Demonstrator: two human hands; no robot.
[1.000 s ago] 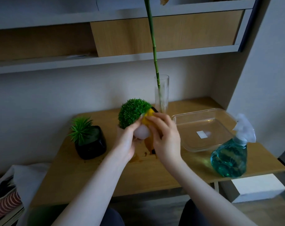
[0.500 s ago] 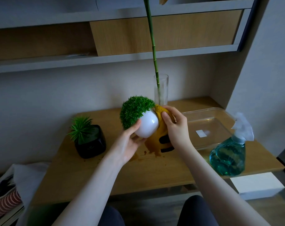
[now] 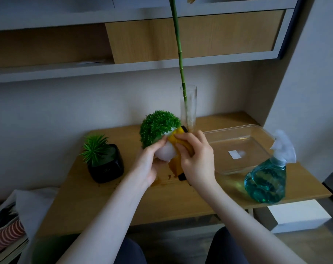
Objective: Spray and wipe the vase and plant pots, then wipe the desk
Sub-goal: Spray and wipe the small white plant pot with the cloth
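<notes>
My left hand (image 3: pixel 149 164) holds a round white pot (image 3: pixel 166 153) with a bushy green plant, lifted above the wooden desk (image 3: pixel 97 195) and tilted left. My right hand (image 3: pixel 197 159) presses a yellow cloth (image 3: pixel 178 139) against the pot's upper right side; the cloth's tail hangs down to the desk. A black pot (image 3: pixel 106 165) with a spiky green plant stands at the left. Behind my hands stands a tall clear glass vase (image 3: pixel 188 105) holding a long green stem. A spray bottle (image 3: pixel 266 180) of blue-green liquid stands at the right front.
A clear plastic tray (image 3: pixel 257 138) lies at the right rear of the desk. Brown wet stains mark the desk under the cloth. Shelves run above. A white box (image 3: pixel 296 216) sits on the floor at the right, fabric and striped items at the lower left.
My right hand has slid the cloth from the pot's right side over its top front. The pot has turned in my left hand, so less of its white body shows.
</notes>
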